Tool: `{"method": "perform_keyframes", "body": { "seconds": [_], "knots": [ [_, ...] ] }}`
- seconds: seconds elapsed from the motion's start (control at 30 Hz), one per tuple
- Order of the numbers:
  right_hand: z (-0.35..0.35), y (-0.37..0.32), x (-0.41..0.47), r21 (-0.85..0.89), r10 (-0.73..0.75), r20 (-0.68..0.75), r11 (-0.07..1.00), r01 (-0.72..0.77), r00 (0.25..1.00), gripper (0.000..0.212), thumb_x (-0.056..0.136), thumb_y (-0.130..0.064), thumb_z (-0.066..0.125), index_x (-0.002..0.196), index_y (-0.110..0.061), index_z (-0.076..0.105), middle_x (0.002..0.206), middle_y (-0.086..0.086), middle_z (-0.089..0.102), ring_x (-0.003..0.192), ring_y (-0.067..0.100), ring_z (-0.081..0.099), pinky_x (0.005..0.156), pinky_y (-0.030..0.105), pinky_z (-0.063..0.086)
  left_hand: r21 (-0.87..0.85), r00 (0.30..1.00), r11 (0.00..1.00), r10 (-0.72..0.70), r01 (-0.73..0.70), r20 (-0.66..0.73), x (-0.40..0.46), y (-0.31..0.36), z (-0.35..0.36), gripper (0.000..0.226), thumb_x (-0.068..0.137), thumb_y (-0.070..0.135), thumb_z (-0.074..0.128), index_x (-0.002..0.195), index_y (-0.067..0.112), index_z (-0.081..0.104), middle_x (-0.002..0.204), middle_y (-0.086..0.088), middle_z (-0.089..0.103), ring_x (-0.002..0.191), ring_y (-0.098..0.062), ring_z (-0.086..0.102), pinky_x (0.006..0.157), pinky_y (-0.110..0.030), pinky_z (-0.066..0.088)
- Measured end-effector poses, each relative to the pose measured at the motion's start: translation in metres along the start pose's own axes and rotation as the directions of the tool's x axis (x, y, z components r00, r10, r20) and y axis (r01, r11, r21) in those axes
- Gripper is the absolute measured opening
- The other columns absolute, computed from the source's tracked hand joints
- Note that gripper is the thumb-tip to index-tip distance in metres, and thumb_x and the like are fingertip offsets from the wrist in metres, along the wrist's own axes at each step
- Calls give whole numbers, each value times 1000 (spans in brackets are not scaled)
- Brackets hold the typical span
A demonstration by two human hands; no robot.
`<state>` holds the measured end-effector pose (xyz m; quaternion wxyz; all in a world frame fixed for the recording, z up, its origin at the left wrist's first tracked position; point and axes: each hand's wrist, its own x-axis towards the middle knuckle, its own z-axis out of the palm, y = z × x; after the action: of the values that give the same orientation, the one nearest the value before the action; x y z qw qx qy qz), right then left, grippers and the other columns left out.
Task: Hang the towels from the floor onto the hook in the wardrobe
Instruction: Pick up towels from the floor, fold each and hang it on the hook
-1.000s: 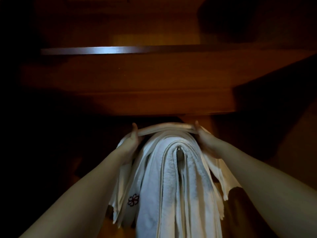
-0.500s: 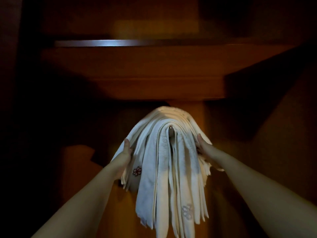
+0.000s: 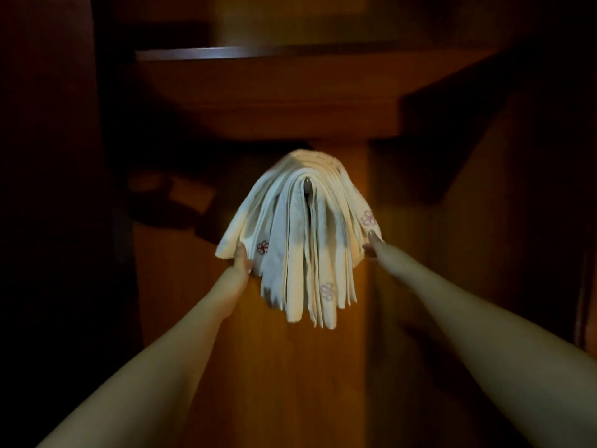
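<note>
Your left hand (image 3: 241, 257) and right hand (image 3: 371, 245) touch the towels (image 3: 303, 240) draped over the wardrobe hook (image 3: 307, 185). Finger positions are mostly hidden; grip cannot be told.

A wooden shelf (image 3: 268, 101) spans the upper middle of the frame, its front edge (image 3: 226, 54) catching light; dark shadows fill both sides.

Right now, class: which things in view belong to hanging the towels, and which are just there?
Part of the job:
- towels, draped over the hook
- hook, tip showing among the folds
- left hand, at the towels' left edge
- right hand, at their right edge

Just there:
- shelf above
- wardrobe panel behind
</note>
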<state>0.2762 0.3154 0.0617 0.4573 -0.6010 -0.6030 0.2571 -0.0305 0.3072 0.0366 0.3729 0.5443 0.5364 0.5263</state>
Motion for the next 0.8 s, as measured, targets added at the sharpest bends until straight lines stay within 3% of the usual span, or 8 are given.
{"method": "perform_keyframes", "body": {
  "seconds": [0.03, 0.1, 0.13, 0.23, 0.37, 0.47, 0.57, 0.8],
  "knots": [
    [-2, 0, -16, -12, -22, -1, 1000, 22, 1000, 67, 104, -62, 22, 142, -17, 54, 145, 8, 56, 132, 23, 51, 112, 40, 32, -19, 1000, 1000, 14, -14, 28, -12, 2, 1, 82, 99, 69, 12, 154, 13, 35, 155, -16, 41, 144, -30, 37, 111, -40, 33],
    [-4, 0, -51, -77, -74, -2, 994, 74, 997, 63, 104, -62, 23, 145, -23, 52, 146, 5, 56, 128, 20, 52, 101, 33, 33, -38, 993, 999, 39, -35, 107, -38, 4, 5, 74, 100, 66, 28, 151, 15, 42, 152, -12, 47, 134, -24, 49, 88, -26, 46],
    [-6, 1, -70, -129, -100, -8, 987, 98, 995, 61, 104, -61, 24, 146, -25, 51, 147, 4, 54, 131, 21, 51, 100, 33, 32, -2, 988, 998, 65, -65, 143, -51, 1, 7, 67, 100, 63, 38, 149, 18, 45, 150, -9, 50, 126, -19, 54, 78, -22, 45],
    [-7, 11, -124, -309, -147, 4, 941, 141, 989, 58, 104, -58, 33, 150, -23, 45, 155, 3, 45, 141, 23, 43, 105, 36, 34, 181, 955, 958, 175, -221, 240, -88, -20, 11, 59, 96, 56, 55, 148, 29, 46, 150, -1, 50, 127, -17, 53, 91, -29, 38],
    [-10, 38, -204, -482, -66, 58, 872, 86, 996, 64, 100, -59, 47, 154, -26, 38, 161, 2, 35, 145, 22, 38, 114, 39, 34, 275, 906, 918, 165, -285, 389, -141, -47, 23, 56, 95, 51, 59, 146, 32, 47, 149, 3, 51, 130, -14, 48, 93, -31, 35],
    [-13, 71, -267, -575, 23, 110, 817, 45, 994, 66, 99, -58, 49, 156, -28, 33, 164, 1, 30, 148, 23, 34, 118, 42, 33, 363, 860, 868, 131, -340, 493, -181, -74, 31, 60, 96, 51, 59, 151, 34, 41, 157, 5, 40, 142, -16, 38, 102, -33, 34],
    [-17, 110, -327, -607, 106, 130, 795, -5, 986, 67, 98, -58, 51, 156, -28, 33, 164, 0, 30, 147, 21, 35, 118, 40, 34, 420, 782, 802, 92, -426, 617, -224, -108, 46, 64, 97, 53, 56, 154, 38, 32, 163, 9, 28, 147, -17, 30, 114, -40, 29],
    [-35, 212, -461, -549, 338, 60, 797, -252, 939, 64, 99, -50, 56, 154, -21, 39, 159, 0, 38, 143, 20, 41, 117, 39, 36, 432, 596, 691, -2, -580, 803, -317, -186, 121, 65, 99, 51, 53, 156, 34, 26, 165, 9, 20, 150, -19, 25, 116, -43, 26]
  ]
}}
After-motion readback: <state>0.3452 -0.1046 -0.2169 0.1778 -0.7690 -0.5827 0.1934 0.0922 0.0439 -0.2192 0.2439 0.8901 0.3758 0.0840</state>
